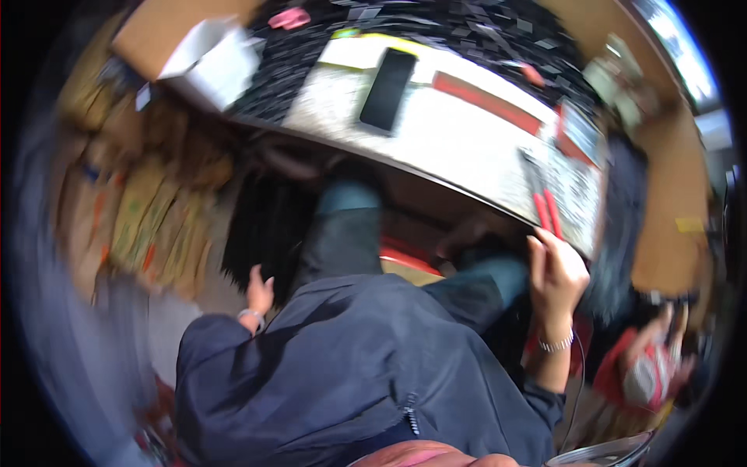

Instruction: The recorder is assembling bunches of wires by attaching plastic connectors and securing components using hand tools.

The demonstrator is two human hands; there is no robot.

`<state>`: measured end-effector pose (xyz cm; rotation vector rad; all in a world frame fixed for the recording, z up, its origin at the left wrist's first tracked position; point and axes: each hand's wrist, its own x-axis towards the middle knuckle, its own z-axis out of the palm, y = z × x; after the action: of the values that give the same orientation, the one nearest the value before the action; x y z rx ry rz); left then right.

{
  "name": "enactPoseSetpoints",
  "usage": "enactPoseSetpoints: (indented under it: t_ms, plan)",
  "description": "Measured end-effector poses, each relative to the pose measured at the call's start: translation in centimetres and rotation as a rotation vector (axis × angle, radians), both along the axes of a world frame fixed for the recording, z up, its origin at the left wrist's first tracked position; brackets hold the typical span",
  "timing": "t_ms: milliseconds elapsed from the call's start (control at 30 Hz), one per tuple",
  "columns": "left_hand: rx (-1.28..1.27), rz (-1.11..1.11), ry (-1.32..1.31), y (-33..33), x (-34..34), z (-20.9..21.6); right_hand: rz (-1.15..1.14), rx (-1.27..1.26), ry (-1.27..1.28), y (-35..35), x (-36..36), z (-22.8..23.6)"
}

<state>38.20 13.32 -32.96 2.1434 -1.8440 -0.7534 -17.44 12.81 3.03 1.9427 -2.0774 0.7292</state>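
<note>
At the table's right front edge, my right hand (559,272) is closed at the ends of two red handles. They belong to a long-nosed tool (548,210) that looks like pliers or snips, its dark jaws pointing away from me over the tabletop; blur hides its exact kind. My left hand (261,291) hangs low beside my left leg, fingers apart, with nothing seen in it. Close to it is a black fringed bundle (264,229). On the pale work surface (459,148) lie a dark phone (387,89) and a long red strip (486,103).
Many small dark pieces (436,19) cover the far side of the table. A white open box (210,66) stands at the far left, and a red-edged box (577,136) at the right. Stacked brown cardboard (148,218) fills the left. Another person (646,370) is at the lower right.
</note>
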Motion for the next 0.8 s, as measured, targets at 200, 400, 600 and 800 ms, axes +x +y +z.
enactPoseSetpoints:
  t_ms: [200,400,600,800]
  plan:
    - [0.131,0.009,-0.074,-10.3,-2.8,-3.1,-0.412,0.060,0.091,1.7,-8.3,-2.7]
    - [-0.028,-0.300,0.129,-15.3,-11.4,0.7,-0.826,0.086,0.239,5.8,-22.3,-6.5]
    - [-0.021,-0.292,0.105,-15.7,-11.2,1.4,-0.964,0.403,0.275,3.3,-25.9,-9.2]
    - [-0.017,-0.201,0.131,-15.8,-10.9,3.4,-1.042,0.334,0.518,2.7,-27.0,-10.2]
